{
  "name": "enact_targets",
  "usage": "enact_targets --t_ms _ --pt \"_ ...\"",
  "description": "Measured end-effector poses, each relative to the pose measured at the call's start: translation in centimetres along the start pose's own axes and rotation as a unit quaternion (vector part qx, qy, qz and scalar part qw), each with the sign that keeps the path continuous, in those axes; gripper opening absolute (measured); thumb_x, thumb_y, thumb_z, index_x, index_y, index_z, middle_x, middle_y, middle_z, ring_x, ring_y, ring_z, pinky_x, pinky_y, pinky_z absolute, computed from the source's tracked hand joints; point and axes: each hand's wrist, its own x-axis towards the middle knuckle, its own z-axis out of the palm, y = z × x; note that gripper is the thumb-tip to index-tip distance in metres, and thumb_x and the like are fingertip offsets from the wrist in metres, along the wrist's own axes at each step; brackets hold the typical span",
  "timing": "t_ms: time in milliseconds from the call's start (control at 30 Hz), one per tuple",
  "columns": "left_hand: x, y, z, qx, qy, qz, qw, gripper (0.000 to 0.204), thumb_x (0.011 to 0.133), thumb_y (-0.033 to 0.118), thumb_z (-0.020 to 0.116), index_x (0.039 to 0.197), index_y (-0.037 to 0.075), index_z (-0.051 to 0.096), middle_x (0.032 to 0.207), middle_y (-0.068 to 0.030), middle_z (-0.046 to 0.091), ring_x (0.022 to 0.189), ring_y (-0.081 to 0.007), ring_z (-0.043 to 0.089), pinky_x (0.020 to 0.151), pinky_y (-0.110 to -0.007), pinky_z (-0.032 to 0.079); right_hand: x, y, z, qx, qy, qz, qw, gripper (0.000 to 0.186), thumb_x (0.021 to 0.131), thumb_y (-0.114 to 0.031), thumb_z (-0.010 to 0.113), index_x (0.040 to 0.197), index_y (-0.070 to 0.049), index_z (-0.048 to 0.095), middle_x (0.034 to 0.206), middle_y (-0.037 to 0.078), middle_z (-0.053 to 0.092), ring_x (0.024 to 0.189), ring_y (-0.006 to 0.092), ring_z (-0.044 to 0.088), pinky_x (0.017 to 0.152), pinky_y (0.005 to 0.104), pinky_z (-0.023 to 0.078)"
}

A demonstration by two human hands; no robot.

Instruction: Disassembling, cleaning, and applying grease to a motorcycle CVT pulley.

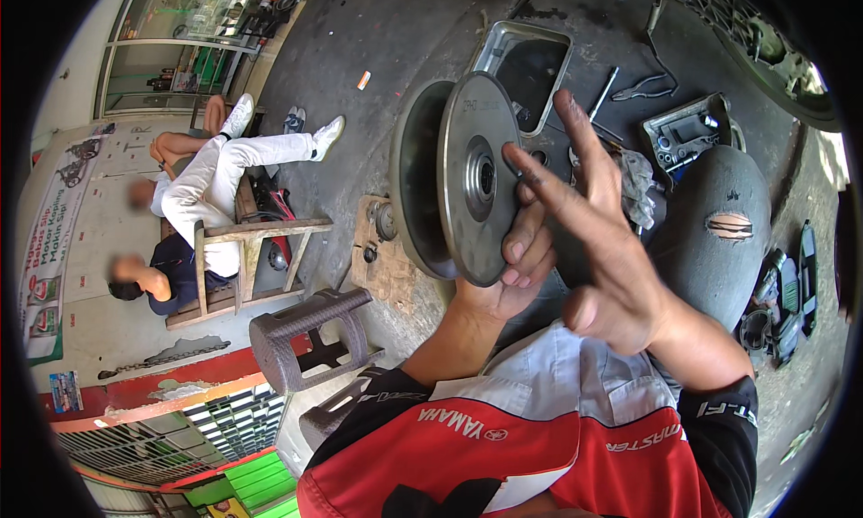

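A metal scooter belt pulley (pixel 463 226) is held up in front of me, its two broad discs standing on edge with a gap between them. A round bearing hub (pixel 480 175) sits in the middle of the nearer disc's face. Below and behind the disc, my left hand (pixel 529 256) is closed on the pulley, fingers curled by its lower right edge. My right hand (pixel 620 271) is raised to the right with fingers spread and holds nothing. One of its fingertips is close to the hub side of the disc; whether it touches I cannot tell. Both hands have dark grime.
A metal tray (pixel 568 55) lies beyond the pulley, near pliers (pixel 644 89) and a socket tray (pixel 739 133). Left of my hands, a round metal part (pixel 385 220) lies on cardboard (pixel 409 289). A brown stool (pixel 279 352) stands left; two people sit on a wooden bench (pixel 261 230).
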Motion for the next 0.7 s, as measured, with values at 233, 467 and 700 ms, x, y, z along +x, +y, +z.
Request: enact_targets --t_ms 233,467,700 --pt "0.7 -1.3 -3.8 0.079 -0.047 0.017 0.996 0.041 0.108 0.043 0.053 0.117 0.003 0.057 0.07 0.0032 0.051 0.051 -0.0052 0.046 0.049 -0.023 0.039 0.1 0.2 2.8 -0.137 0.049 -0.069 0.987 0.12 0.084 -0.092 0.039 0.154 0.006 0.043 0.163 0.046 0.001 0.152 0.0577 0.012 0.119 0.065 0.012" --pt "-0.1 -2.4 -3.4 0.09 0.105 0.035 0.99 0.042 0.108 0.045 0.052 0.112 0.004 0.058 0.069 0.004 0.05 0.05 -0.0047 0.045 0.048 -0.022 0.039 0.7 -2.6 2.2 -0.244 0.009 -0.019 0.97 0.113 0.08 -0.076 0.064 0.153 0.008 0.044 0.165 0.042 0.002 0.151 0.0609 0.009 0.119 0.068 0.013" --pt "-0.9 -2.7 -2.7 0.104 0.259 0.058 0.959 0.043 0.108 0.047 0.051 0.108 0.005 0.059 0.067 0.0047 0.049 0.049 -0.0043 0.045 0.048 -0.022 0.038 0.6 -2.6 0.6 -0.229 -0.023 -0.02 0.973 0.119 0.08 -0.089 0.053 0.149 0.007 0.049 0.165 0.04 0.009 0.153 0.0489 0.021 0.118 0.061 0.025"
